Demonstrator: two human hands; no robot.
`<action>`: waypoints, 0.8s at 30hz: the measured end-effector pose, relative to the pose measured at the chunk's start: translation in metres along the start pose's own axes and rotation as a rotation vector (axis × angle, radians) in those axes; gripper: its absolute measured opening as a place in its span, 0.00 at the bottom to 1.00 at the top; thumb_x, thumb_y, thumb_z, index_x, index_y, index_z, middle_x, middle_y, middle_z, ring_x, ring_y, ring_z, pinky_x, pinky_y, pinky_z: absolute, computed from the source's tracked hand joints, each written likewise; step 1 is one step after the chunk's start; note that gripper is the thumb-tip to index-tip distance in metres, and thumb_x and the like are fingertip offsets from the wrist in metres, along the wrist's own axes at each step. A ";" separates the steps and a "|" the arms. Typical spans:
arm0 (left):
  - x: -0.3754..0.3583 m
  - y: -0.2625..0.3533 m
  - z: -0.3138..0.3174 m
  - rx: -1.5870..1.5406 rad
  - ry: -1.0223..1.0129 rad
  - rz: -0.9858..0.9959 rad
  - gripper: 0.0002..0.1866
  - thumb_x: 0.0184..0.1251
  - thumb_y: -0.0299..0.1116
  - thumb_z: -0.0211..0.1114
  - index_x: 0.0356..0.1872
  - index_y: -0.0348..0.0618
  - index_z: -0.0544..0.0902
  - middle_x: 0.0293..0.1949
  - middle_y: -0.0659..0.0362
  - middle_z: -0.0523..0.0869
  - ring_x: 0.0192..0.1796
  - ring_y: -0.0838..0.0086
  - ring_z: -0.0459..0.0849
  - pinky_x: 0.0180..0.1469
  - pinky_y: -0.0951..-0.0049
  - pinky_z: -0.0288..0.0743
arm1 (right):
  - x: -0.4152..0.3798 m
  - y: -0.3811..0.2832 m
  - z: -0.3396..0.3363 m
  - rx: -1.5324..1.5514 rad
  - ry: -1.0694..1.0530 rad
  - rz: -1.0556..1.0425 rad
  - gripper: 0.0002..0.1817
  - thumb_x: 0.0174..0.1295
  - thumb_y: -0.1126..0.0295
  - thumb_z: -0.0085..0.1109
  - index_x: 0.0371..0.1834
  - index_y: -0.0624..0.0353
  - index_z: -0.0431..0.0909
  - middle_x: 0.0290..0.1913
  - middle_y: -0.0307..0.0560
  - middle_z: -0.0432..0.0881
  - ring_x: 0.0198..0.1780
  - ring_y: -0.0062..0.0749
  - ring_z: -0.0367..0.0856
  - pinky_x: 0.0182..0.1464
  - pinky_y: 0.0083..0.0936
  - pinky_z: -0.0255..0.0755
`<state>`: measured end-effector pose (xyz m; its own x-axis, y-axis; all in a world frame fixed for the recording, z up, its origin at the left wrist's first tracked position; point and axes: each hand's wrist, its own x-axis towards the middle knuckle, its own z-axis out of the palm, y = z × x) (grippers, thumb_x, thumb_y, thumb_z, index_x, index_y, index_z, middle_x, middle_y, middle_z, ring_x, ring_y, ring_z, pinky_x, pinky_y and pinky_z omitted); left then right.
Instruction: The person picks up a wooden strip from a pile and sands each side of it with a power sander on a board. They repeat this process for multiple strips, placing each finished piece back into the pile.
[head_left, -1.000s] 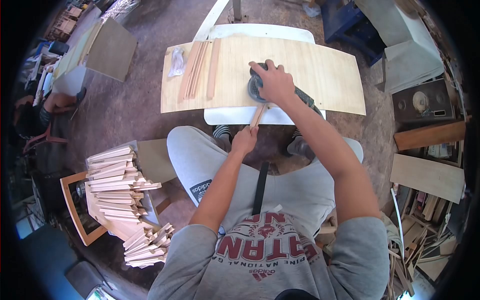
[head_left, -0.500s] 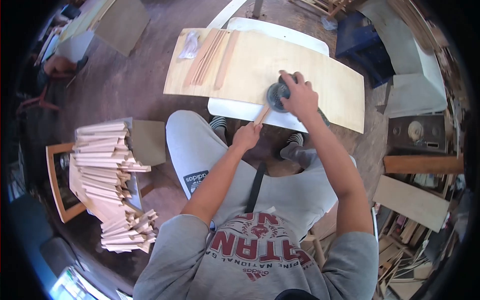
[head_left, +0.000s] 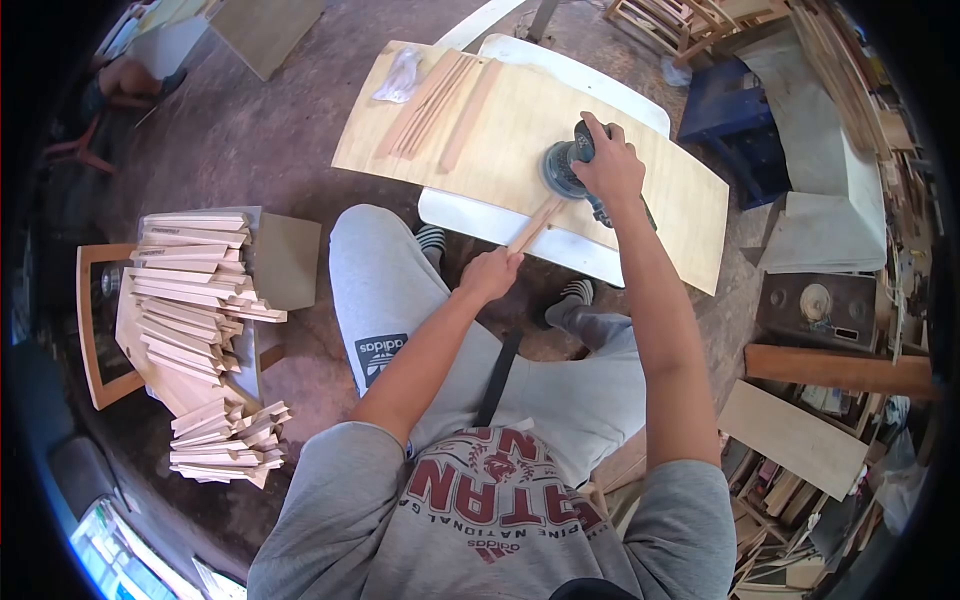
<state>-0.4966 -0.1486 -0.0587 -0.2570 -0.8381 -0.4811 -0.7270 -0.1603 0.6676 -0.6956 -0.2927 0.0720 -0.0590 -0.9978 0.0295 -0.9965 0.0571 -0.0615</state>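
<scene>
My right hand (head_left: 612, 165) is wrapped round a dark orbital sander (head_left: 566, 168), whose round pad sits over the far end of a narrow wooden strip (head_left: 538, 222). Near the board's front edge, my left hand (head_left: 490, 274) grips the strip's close end, and the strip slants away from me. Beneath both is a pale plywood board (head_left: 660, 205) lying on a white table (head_left: 455, 213). Several loose wooden strips (head_left: 430, 105) lie side by side on the board's left part, next to a crumpled clear plastic bag (head_left: 398, 75).
Stacked wooden pieces (head_left: 195, 290) lie at my left, beside a wooden frame (head_left: 90, 325). Past the table's right end stands a blue stand (head_left: 735, 125). An old speaker panel (head_left: 815, 303) and wood scraps line the right side. At the far left a person's leg (head_left: 130, 78) shows.
The sander has tilted and shifted slightly in my right hand's grip, and more of the strip now shows in front of it. My view has turned a little.
</scene>
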 end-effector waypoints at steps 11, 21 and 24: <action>0.003 -0.001 0.005 -0.012 0.025 -0.005 0.29 0.83 0.54 0.48 0.50 0.34 0.84 0.44 0.35 0.89 0.52 0.37 0.86 0.57 0.41 0.76 | -0.051 -0.016 -0.011 0.016 -0.032 -0.064 0.48 0.49 0.61 0.78 0.76 0.24 0.67 0.70 0.49 0.76 0.56 0.55 0.85 0.49 0.47 0.86; 0.006 -0.001 0.006 0.030 0.026 -0.011 0.30 0.82 0.55 0.48 0.53 0.34 0.84 0.46 0.35 0.89 0.54 0.37 0.85 0.58 0.41 0.77 | -0.044 -0.019 -0.008 0.014 0.029 -0.079 0.47 0.49 0.63 0.80 0.75 0.26 0.67 0.64 0.50 0.77 0.53 0.56 0.85 0.43 0.46 0.86; 0.004 0.000 0.005 0.037 0.032 -0.001 0.31 0.83 0.55 0.47 0.52 0.33 0.84 0.46 0.34 0.88 0.53 0.37 0.85 0.58 0.42 0.77 | -0.059 -0.029 -0.014 0.044 -0.018 -0.115 0.47 0.48 0.64 0.79 0.74 0.27 0.67 0.64 0.51 0.76 0.54 0.57 0.84 0.42 0.45 0.86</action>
<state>-0.5009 -0.1494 -0.0640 -0.2363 -0.8540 -0.4635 -0.7503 -0.1428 0.6455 -0.6645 -0.2350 0.0861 0.0570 -0.9982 0.0211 -0.9930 -0.0588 -0.1022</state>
